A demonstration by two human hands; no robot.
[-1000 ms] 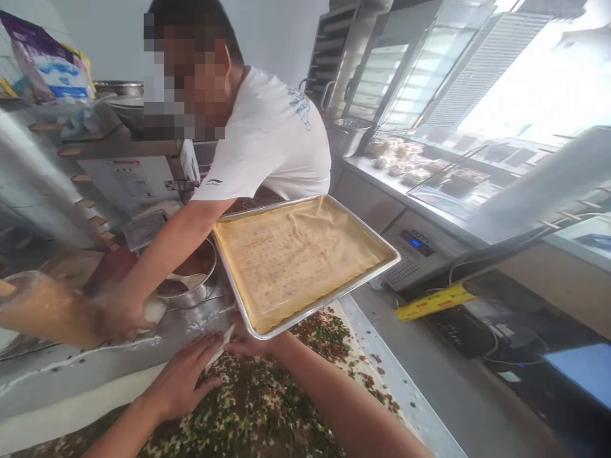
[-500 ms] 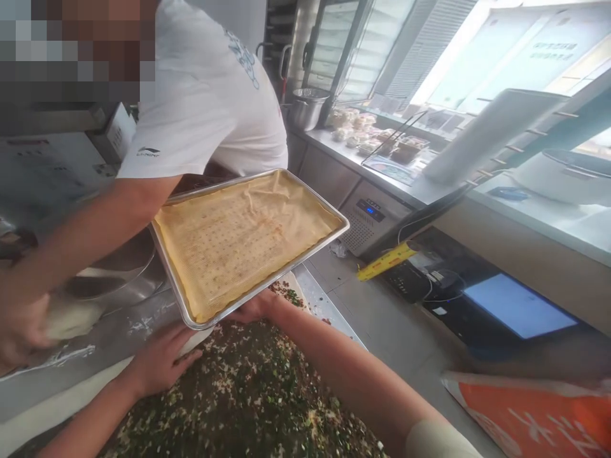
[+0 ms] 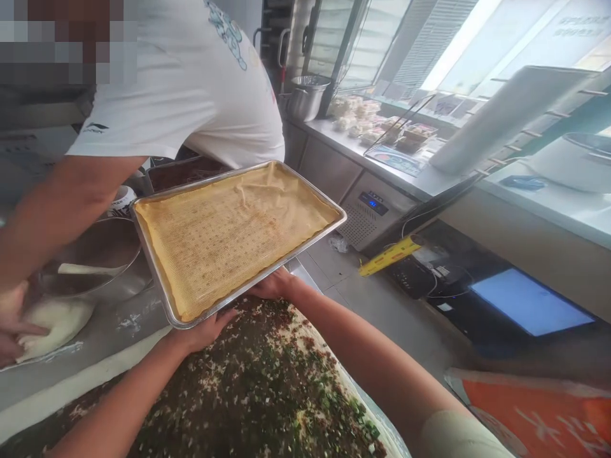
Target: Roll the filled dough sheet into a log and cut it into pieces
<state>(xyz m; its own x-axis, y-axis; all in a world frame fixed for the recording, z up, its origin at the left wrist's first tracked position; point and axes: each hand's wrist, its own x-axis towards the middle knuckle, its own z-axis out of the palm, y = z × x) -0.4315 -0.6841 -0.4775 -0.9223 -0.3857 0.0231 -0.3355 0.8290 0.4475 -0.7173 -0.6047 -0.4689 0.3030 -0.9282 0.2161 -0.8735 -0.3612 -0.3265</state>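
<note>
Both my hands are under the near rim of a steel baking tray (image 3: 310, 189), holding it up over the work surface. My left hand (image 3: 205, 331) grips close to the tray's near corner, and my right hand (image 3: 275, 285) grips further along the same rim. In the tray lies a wrinkled golden sheet (image 3: 229, 238) with rows of small holes. Below my forearms, a dough sheet (image 3: 248, 394) is covered with green and brown chopped filling. At the left, a co-worker's hand (image 3: 12, 324) presses a white dough lump (image 3: 57, 326).
A steel bowl (image 3: 90, 254) stands behind the dough lump, beside the co-worker's white shirt (image 3: 191, 83). Further back runs a steel counter (image 3: 382, 172) with a pot (image 3: 308, 98) and food packs. A dark screen (image 3: 529, 302) and an orange bag (image 3: 534, 416) sit at the right.
My left hand has moved up from the filling to the tray's near rim. The tray has risen in the view, and the co-worker's hand now rests on the dough lump.
</note>
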